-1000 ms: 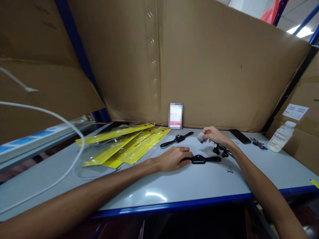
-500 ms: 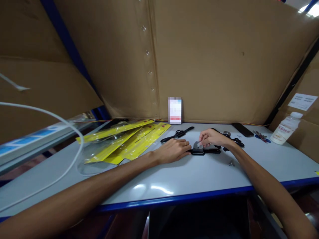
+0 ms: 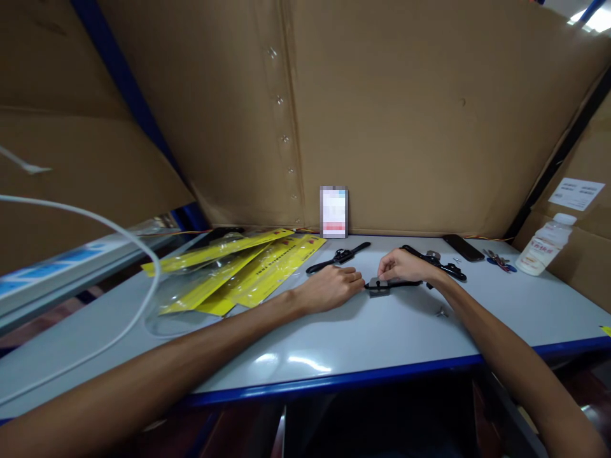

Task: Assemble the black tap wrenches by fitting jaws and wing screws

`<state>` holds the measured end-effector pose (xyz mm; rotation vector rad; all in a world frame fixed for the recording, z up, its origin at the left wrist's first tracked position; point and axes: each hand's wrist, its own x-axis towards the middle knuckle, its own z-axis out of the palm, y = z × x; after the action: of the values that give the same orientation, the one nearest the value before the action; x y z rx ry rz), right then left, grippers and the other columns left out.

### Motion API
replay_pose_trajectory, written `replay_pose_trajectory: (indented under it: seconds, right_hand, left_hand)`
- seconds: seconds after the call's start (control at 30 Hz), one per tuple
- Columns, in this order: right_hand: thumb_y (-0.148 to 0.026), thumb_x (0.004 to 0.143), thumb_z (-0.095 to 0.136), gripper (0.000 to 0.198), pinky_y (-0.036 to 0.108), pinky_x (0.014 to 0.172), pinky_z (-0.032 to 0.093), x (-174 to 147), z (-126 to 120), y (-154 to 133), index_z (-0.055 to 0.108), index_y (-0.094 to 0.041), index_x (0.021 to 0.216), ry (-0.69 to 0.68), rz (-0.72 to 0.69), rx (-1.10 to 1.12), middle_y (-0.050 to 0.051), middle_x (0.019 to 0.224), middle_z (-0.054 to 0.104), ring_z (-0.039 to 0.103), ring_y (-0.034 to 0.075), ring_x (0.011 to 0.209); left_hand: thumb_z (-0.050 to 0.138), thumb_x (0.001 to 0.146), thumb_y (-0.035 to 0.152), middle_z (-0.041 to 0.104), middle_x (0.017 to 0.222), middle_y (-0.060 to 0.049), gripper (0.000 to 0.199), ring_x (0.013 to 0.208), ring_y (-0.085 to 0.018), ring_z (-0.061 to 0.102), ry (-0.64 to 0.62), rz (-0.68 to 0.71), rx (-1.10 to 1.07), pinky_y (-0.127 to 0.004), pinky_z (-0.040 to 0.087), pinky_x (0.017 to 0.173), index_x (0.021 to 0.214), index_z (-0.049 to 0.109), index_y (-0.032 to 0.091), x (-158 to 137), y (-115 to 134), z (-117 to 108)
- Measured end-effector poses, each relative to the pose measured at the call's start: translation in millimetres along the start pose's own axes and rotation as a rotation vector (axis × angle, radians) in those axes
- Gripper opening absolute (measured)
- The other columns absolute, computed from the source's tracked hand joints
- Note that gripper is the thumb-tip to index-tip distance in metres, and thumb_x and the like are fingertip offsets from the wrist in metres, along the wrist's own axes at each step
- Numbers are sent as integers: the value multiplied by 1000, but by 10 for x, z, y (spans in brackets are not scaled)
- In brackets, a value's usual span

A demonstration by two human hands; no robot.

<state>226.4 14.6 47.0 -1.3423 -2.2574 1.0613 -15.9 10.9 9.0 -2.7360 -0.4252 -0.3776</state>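
Observation:
A black spokeshave lies crosswise on the table between my hands. My left hand is closed around its left handle, most of which the palm and fingers hide. Over the middle of the tool sits a flat grey metal blade. The fingertips of my right hand pinch together at the blade's far edge; the exact contact is partly hidden. Two more black spokeshaves rest farther back, one spokeshave behind my left hand and another spokeshave behind my right wrist.
Yellow blister packs are heaped at left, near a white cable. A small metal piece lies beside my right forearm. Farther right are a black phone, keys and a bottle. A lit screen stands at the back.
The blade has gone from tilted up to lying lower over the spokeshave's middle. My right hand has moved slightly down and left with it; my left hand stays nearly still.

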Motion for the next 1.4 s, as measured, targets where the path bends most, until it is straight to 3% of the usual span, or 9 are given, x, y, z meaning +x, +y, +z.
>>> replay_pose_trajectory:
  seconds: [0.17, 0.37, 0.57, 0.77, 0.9, 1.2, 1.4]
  right_hand:
    - [-21, 68, 63, 6, 23, 54, 36, 22, 35, 7, 67, -17, 69, 4, 24, -20, -4, 58, 60, 48, 10, 54]
    - [-15, 65, 62, 5, 23, 55, 36, 41, 76, 15, 66, -17, 67, 71, 33, -78, -5, 54, 59, 51, 11, 54]
    - [-19, 71, 62, 6, 24, 57, 38, 5, 5, -5, 67, -17, 70, 101, 27, -86, -4, 58, 60, 51, 11, 57]
    - [-29, 72, 70, 14, 24, 56, 34, -47, -69, -6, 72, -18, 80, 10, -5, -78, -3, 62, 61, 50, 11, 59]
    - [-28, 66, 74, 14, 24, 59, 35, 18, 5, 50, 72, -17, 75, -58, 5, -54, -3, 63, 64, 53, 13, 63]
    - [-29, 66, 70, 13, 24, 56, 32, 58, 27, 98, 70, -16, 70, -80, 48, 19, -4, 59, 59, 47, 11, 59]
    - [-28, 68, 68, 13, 23, 56, 38, 28, 15, 30, 70, -15, 72, -84, 62, 4, -3, 58, 60, 50, 11, 57]
  left_hand:
    - [33, 107, 29, 63, 82, -8, 40, 78, -19, 58, 17, -33, -52, -31, 45, 68, 90, 66, 15, -4, -4, 16]
    - [36, 106, 30, 65, 90, -6, 33, 82, -20, 62, -5, -71, -65, -31, 47, 69, 123, 62, 20, -16, 5, -8]
    - [39, 105, 30, 65, 94, -6, 34, 85, -19, 62, 14, -93, -146, -31, 50, 73, 129, 63, 23, -33, 5, -17]
    - [44, 102, 30, 66, 101, -7, 33, 91, -20, 63, 20, -148, -195, -33, 51, 79, 129, 61, 21, -31, 5, 22]
    - [50, 101, 28, 65, 101, -7, 25, 91, -19, 63, 7, -210, -260, -30, 49, 78, 117, 66, 20, -24, 1, 42]
    - [50, 101, 27, 63, 97, -6, 23, 87, -19, 62, -4, -179, -278, -29, 47, 76, 112, 68, 19, -21, 16, 32]
    - [50, 101, 26, 62, 97, -6, 23, 87, -19, 62, -30, -177, -274, -29, 47, 76, 114, 68, 19, -19, 21, 21]
